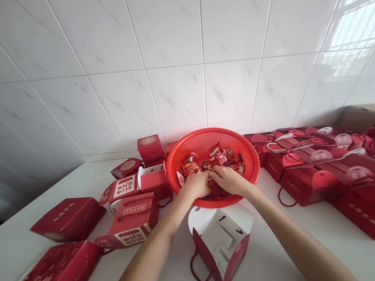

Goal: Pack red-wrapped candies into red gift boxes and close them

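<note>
In the head view, one red plastic basket (207,135) stands against the tiled wall (176,92), holding wrapped sweets (222,158) too heaped to count; their print is too small to read. Both hands are inside it, close together: the left hand (197,185) and right hand (228,180) have fingers bent into the sweets, and I cannot tell whether either pinches one. One open carton (235,263), white inside, stands just in front of the basket, between the forearms. Left of the basket I count seven red boxes; two, the rear label box (125,187) and the rope-handled box (137,219), show what looks like the double-happiness sign. To the right, gift boxes (308,186) crowd together, too overlapped to count, some with gold lettering too blurred to read.
</note>
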Available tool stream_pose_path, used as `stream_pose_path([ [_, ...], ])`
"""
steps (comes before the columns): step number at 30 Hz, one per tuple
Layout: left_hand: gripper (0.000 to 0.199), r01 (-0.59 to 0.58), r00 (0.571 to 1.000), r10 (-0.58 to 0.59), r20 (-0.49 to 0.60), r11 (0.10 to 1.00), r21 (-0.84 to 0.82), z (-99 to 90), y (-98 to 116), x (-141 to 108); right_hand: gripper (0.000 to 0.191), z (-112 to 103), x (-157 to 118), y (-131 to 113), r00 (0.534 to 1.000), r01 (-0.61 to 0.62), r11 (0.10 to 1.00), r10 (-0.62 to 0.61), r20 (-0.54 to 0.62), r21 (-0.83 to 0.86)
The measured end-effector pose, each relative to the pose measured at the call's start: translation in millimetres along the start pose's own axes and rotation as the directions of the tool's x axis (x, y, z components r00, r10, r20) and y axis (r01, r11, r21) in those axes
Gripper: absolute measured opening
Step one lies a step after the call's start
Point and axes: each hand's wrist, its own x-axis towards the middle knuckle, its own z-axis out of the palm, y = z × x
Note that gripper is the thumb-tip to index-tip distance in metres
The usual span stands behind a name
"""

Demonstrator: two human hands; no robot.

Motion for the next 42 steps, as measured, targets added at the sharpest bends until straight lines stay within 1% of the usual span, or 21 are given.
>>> stream_pose_path([
  [4, 0.029, 0.001, 1.0, -0.001, -0.008, 1.0, 0.002, -0.1, 3, 0, 0.03, 3, 0, 0, 1.0, 0.003, 0.995, 0.0, 0.024, -0.099],
  [9, 0.023, 0.014, 1.0, -0.014, -0.019, 1.0, 0.003, 1.7, 5, -4, 0.031, 11, -5, -1, 0.999, 0.023, 0.976, -0.016, 0.036, -0.219],
  [13, 0.021, 0.013, 1.0, -0.012, -0.023, 1.0, 0.011, 1.7, 8, -7, 0.033, 16, -10, -3, 0.999, 0.03, 0.959, -0.019, 0.039, -0.281],
  [18, 0.024, 0.003, 1.0, -0.003, -0.025, 1.0, 0.01, 2.5, 9, -6, 0.031, 14, -14, -5, 1.0, 0.015, 0.953, -0.007, 0.026, -0.304],
  [26, 0.028, 0.004, 1.0, -0.004, -0.011, 1.0, -0.016, 0.5, 9, -2, 0.032, 10, -14, -7, 1.0, -0.022, 0.963, 0.018, -0.017, -0.267],
  [28, 0.029, 0.017, 1.0, -0.017, -0.011, 1.0, -0.02, 0.8, 7, -1, 0.029, 8, -14, -9, 0.998, -0.033, 0.965, 0.016, -0.067, -0.261],
  [29, 0.03, 0.022, 1.0, -0.022, -0.013, 1.0, -0.021, 1.2, 7, 0, 0.026, 7, -13, -8, 0.991, -0.039, 0.963, 0.004, -0.133, -0.265],
  [30, 0.032, 0.028, 0.999, -0.028, -0.018, 0.999, -0.022, 1.8, 7, 1, 0.023, 7, -13, -7, 0.974, -0.049, 0.96, -0.015, -0.226, -0.275],
  [31, 0.034, 0.033, 0.999, -0.033, -0.027, 0.999, -0.021, 2.7, 7, 3, 0.022, 6, -12, -5, 0.94, -0.069, 0.955, -0.035, -0.339, -0.289],
  [33, 0.035, 0.047, 0.997, -0.048, -0.054, 0.999, -0.018, 5.7, 11, 5, 0.029, 5, -11, 5, 0.836, -0.136, 0.939, -0.061, -0.545, -0.315],
  [34, 0.035, 0.059, 0.996, -0.06, -0.072, 0.998, -0.017, 8.0, 14, 7, 0.035, 5, -10, 11, 0.79, -0.18, 0.931, -0.056, -0.611, -0.317],
  [35, 0.035, 0.073, 0.992, -0.074, -0.097, 0.997, -0.016, 10.9, 17, 9, 0.042, 5, -10, 18, 0.754, -0.227, 0.924, -0.032, -0.656, -0.307],
  [36, 0.036, 0.09, 0.988, -0.092, -0.127, 0.996, -0.017, 14.3, 21, 11, 0.05, 6, -9, 26, 0.728, -0.274, 0.919, 0.006, -0.686, -0.283],
  [37, 0.039, 0.11, 0.98, -0.112, -0.162, 0.994, -0.02, 18.2, 24, 12, 0.057, 6, -9, 34, 0.709, -0.316, 0.914, 0.05, -0.704, -0.253],
  [39, 0.046, 0.149, 0.961, -0.153, -0.231, 0.988, -0.032, 26.0, 30, 17, 0.067, 6, -10, 48, 0.691, -0.362, 0.911, 0.121, -0.712, -0.196],
  [40, 0.048, 0.161, 0.951, -0.166, -0.261, 0.986, -0.04, 29.4, 31, 19, 0.069, 6, -11, 53, 0.693, -0.366, 0.914, 0.143, -0.706, -0.174],
  [42, 0.05, 0.164, 0.938, -0.173, -0.3, 0.985, -0.055, 33.4, 30, 26, 0.069, 5, -13, 59, 0.714, -0.351, 0.926, 0.17, -0.679, -0.137],
])
